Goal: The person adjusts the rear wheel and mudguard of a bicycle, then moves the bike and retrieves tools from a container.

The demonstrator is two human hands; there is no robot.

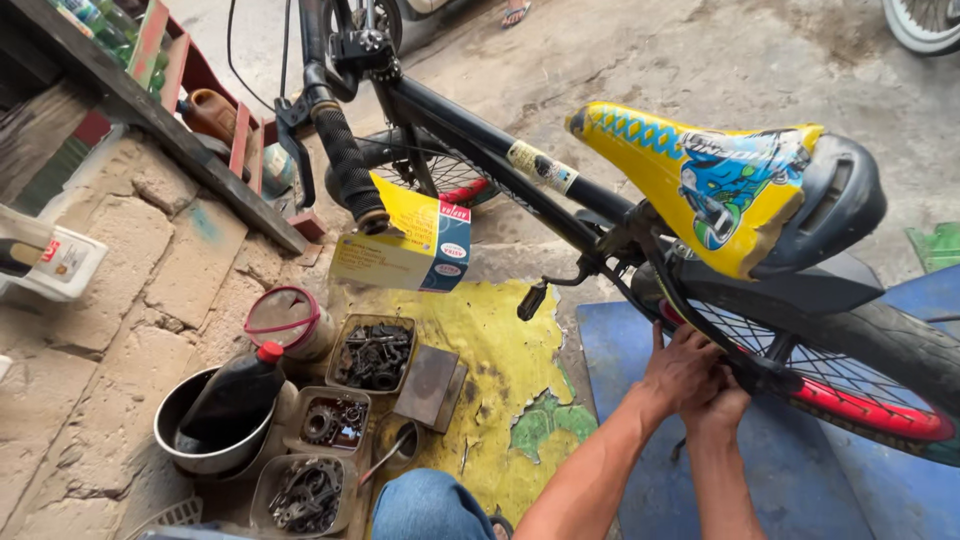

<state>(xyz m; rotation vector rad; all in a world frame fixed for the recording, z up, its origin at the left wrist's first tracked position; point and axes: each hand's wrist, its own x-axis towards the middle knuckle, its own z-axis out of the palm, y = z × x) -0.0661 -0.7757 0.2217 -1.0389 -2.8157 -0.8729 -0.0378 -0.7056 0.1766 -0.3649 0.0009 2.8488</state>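
Both my hands work at the rear wheel of the small bicycle, beneath its yellow saddle. My left hand and right hand press together on the frame; finger grip cannot be told.

The left hand is covering most of the right hand, so its fingers and grasp are staying unreadable. Beyond them, the rear wheel is running off the right edge.
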